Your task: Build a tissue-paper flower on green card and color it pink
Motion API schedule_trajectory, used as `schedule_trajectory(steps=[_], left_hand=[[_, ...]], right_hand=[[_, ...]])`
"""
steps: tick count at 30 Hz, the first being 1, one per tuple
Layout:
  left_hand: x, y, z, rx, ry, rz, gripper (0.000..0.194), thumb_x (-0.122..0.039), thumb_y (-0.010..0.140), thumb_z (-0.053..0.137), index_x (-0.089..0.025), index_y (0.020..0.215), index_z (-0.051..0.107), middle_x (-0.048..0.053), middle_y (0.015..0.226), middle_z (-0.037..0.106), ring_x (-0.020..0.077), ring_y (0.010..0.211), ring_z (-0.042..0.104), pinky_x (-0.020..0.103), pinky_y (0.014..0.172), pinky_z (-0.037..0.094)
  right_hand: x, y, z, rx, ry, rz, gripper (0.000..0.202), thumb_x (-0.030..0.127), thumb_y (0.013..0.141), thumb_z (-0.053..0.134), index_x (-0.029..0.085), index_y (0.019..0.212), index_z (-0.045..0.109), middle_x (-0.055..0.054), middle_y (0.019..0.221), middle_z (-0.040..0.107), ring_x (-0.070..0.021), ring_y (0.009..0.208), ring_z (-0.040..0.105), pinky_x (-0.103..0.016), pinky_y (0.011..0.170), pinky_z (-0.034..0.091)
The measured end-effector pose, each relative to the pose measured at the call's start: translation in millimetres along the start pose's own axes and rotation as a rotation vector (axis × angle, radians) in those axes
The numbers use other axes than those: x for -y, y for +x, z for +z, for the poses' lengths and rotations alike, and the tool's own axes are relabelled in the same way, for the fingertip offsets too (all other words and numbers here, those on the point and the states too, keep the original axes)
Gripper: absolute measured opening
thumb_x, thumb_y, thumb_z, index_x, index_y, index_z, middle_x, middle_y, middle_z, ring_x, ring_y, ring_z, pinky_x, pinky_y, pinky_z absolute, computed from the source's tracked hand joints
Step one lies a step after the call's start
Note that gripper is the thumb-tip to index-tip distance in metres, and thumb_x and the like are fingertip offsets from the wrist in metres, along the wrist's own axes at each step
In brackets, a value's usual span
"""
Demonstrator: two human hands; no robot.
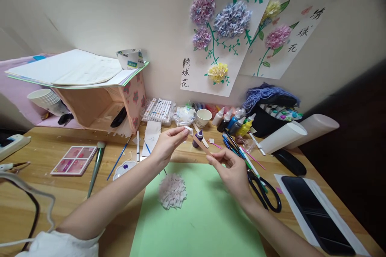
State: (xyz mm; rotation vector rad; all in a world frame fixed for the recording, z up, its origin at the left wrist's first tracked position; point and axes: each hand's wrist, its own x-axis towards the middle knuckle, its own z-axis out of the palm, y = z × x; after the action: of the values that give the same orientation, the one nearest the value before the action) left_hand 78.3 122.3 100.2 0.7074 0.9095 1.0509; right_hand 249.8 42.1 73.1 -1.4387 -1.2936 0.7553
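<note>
Between the fingertips of my left hand (169, 144) is a small folded white piece (189, 130), paper or tissue. My right hand (230, 170) pinches a flat wooden craft stick (202, 145), its far end pointing toward the white piece. Whether the two touch is hard to tell. Just behind the stick stands a small dark purple bottle (197, 139). Below my hands lies a green sheet (205, 217), bearing a round, ruffled pale pink paper flower (173, 191) near its upper left.
Small paint bottles (237, 122), a paper cup (204, 118) and a marker box (158, 111) line the wall. At right lie black-handled scissors (265, 194) and a phone (316, 217). On the left are a paint palette (123, 170), a makeup palette (74, 160) and a large brush (96, 166).
</note>
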Motion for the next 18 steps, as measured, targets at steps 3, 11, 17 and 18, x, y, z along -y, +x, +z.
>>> schedule_trajectory(steps=[3, 11, 17, 18], left_hand=[[-0.5, -2.3, 3.8, -0.012, 0.027, 0.03, 0.022, -0.028, 0.058, 0.081, -0.015, 0.074, 0.074, 0.004, 0.078, 0.072, 0.0102, 0.075, 0.064, 0.025, 0.088, 0.048], [-0.5, -5.0, 3.8, -0.04, 0.163, 0.187, 0.021, -0.035, 0.063, 0.076, -0.017, 0.073, 0.075, 0.004, 0.074, 0.072, 0.0119, 0.073, 0.063, 0.025, 0.078, 0.049], [-2.7, -7.3, -1.0, -0.042, 0.267, 0.357, 0.014, -0.029, 0.066, 0.072, -0.017, 0.074, 0.075, 0.001, 0.07, 0.071, 0.0133, 0.07, 0.061, 0.024, 0.073, 0.048], [-4.2, -7.0, -1.2, -0.064, 0.271, 0.379, 0.012, -0.027, 0.066, 0.071, -0.017, 0.073, 0.074, 0.001, 0.069, 0.07, 0.013, 0.069, 0.061, 0.024, 0.071, 0.048]], right_hand=[[2.3, -4.3, 2.2, -0.063, -0.106, -0.128, 0.019, 0.033, 0.079, 0.064, 0.018, 0.068, 0.058, 0.0, 0.063, 0.056, -0.0146, 0.06, 0.05, -0.027, 0.059, 0.041], [8.5, -12.1, 0.3, -0.105, -0.198, -0.399, 0.012, 0.018, 0.079, 0.062, 0.02, 0.068, 0.056, 0.001, 0.059, 0.05, -0.0145, 0.056, 0.046, -0.028, 0.056, 0.038], [14.2, -14.6, 0.0, -0.028, -0.007, -0.102, 0.017, 0.029, 0.077, 0.066, 0.019, 0.067, 0.058, 0.0, 0.062, 0.054, -0.0147, 0.058, 0.051, -0.028, 0.056, 0.041], [15.4, -15.4, 0.1, -0.005, 0.029, -0.055, 0.018, 0.031, 0.076, 0.067, 0.018, 0.067, 0.058, -0.001, 0.062, 0.055, -0.0148, 0.059, 0.052, -0.027, 0.057, 0.042]])
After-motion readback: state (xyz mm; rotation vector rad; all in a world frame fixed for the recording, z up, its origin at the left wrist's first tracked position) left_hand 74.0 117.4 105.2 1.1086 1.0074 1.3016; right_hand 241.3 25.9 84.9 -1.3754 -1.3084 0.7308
